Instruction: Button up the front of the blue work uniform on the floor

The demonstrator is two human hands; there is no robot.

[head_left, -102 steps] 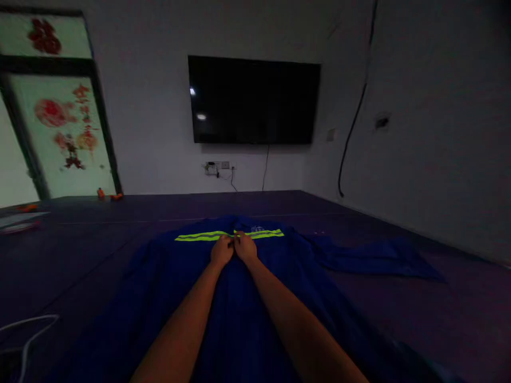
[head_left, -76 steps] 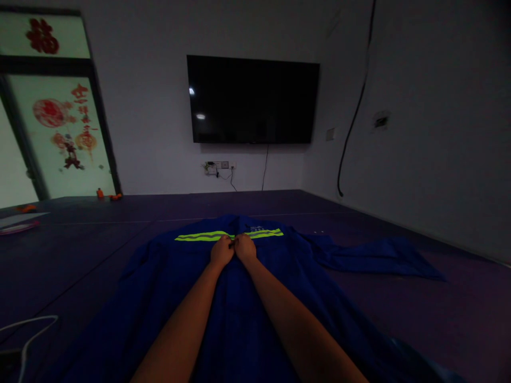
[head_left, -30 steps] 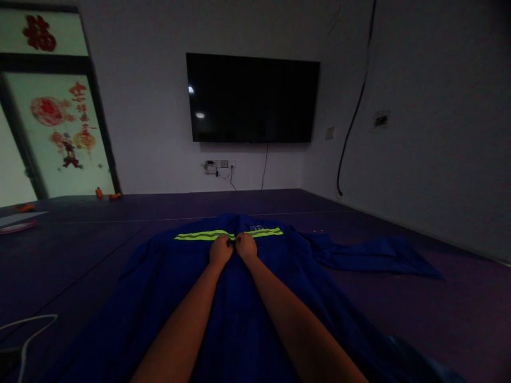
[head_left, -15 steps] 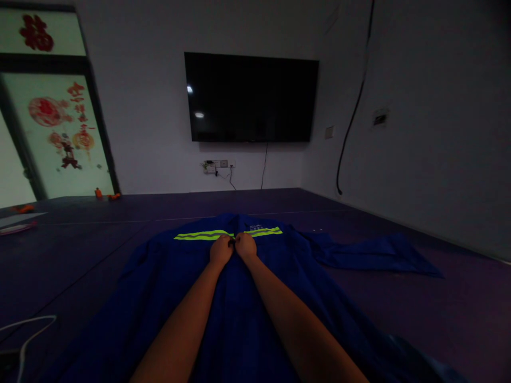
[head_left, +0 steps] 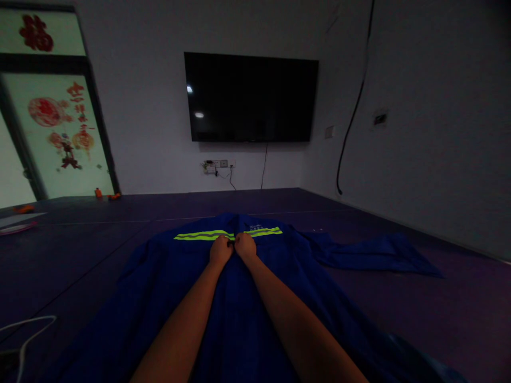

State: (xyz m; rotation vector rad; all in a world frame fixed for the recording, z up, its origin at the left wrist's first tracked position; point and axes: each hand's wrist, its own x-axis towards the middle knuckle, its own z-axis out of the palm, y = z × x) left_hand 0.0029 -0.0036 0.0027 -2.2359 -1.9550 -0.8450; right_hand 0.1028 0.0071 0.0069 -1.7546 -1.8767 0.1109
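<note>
"What's just changed?"
"Very little: the left hand (head_left: 221, 251) and right hand (head_left: 246, 247) have stayed at the front opening of the blue work jacket (head_left: 235, 308), so the handling there shows no visible advance."
"Their fingers?"
"Pinched on the front edges, it seems; whether there's a button between them is too dark to tell."
"And the jacket? Counts?"
"One, spread on the purple floor (head_left: 431, 319) beneath the forearms: two reflective strips (head_left: 202, 235) across its chest, one sleeve (head_left: 371, 255) stretched rightward. Beyond, one wall-mounted television (head_left: 252, 98); leftward, one white cable (head_left: 40, 318)."
</note>
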